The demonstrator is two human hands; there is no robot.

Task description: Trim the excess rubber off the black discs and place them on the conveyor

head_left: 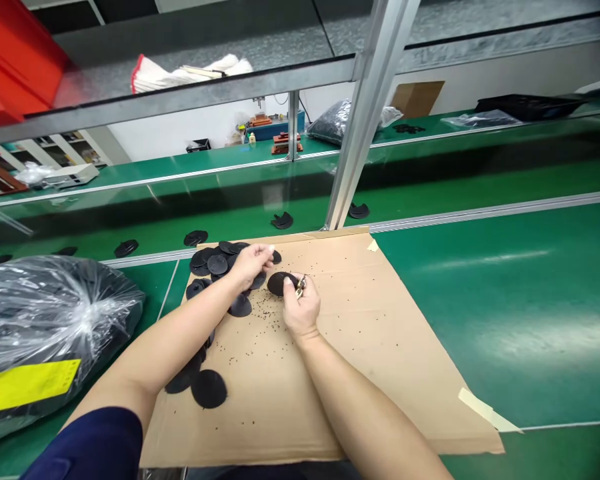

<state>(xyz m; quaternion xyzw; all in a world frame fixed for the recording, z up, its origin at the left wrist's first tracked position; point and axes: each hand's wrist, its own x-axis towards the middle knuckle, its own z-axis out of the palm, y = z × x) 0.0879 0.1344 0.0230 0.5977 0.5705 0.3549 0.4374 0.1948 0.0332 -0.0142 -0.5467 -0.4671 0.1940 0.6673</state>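
On a cardboard sheet [330,373] my right hand [303,310] grips a thin black disc [279,284]. The same hand also holds a small shiny metal tool [301,285], which its fingers partly cover. Just left of it and slightly farther away, my left hand [250,265] is closed in a pinch; anything between its fingertips is too small to make out. Beneath and around the left hand lies a loose pile of black discs [217,265]. Another black disc [209,389] lies nearer to me. Tiny dark bits [270,313] are scattered over the cardboard below the hands.
A large clear bag of dark items [40,320] with a yellow label stands at left. Black pieces [282,221] sit spaced along the green belt [220,217] beyond. A metal post [363,113] rises behind the cardboard. White gloves [180,73] rest on the shelf above.
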